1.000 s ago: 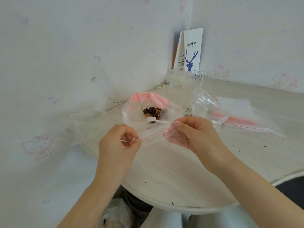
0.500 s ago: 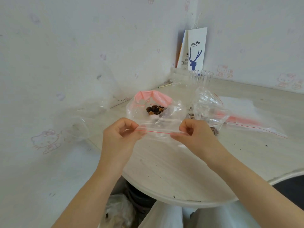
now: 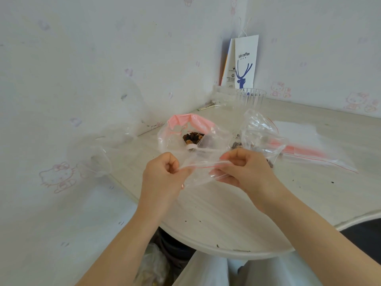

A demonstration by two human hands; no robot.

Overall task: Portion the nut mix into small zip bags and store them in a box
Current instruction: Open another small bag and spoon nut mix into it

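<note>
Head view, starting nearest: the curved edge of the counter (image 3: pixel 216 219) sweeps across the lower frame beneath both forearms, with a stretch of bare top between that edge and the hands.

Just above it, mid-frame, the left hand (image 3: pixel 162 176) and right hand (image 3: pixel 249 174) hold a small zip bag (image 3: pixel 203 175) between them. The left fingers (image 3: pixel 172 162) are curled tight, pinching the left end of its mouth. The right fingers (image 3: pixel 233 159) pinch the right end, and more of them show through the film underneath. The red zip line (image 3: pixel 206 166) runs left to right across the frame, nearly level. The bag looks empty, so the step in hand is probably parting the mouth.

Just beyond the strip, up-frame and slightly nearer the left hand, the nut mix (image 3: pixel 192 138) lies inside a large clear bag (image 3: pixel 171 141) with a pink rim. Filling likely means moving the opened mouth straight away from the body.

A crumpled clear bag (image 3: pixel 261 135) stands just beside the right hand, crowding that side. Further right lies a flat stack of zip bags (image 3: pixel 309 149). The wall presses close on the left.

Farthest, upper middle, a clear cup (image 3: pixel 250 99) stands before a paper coffee bag (image 3: pixel 246 62). I cannot make out a box.
</note>
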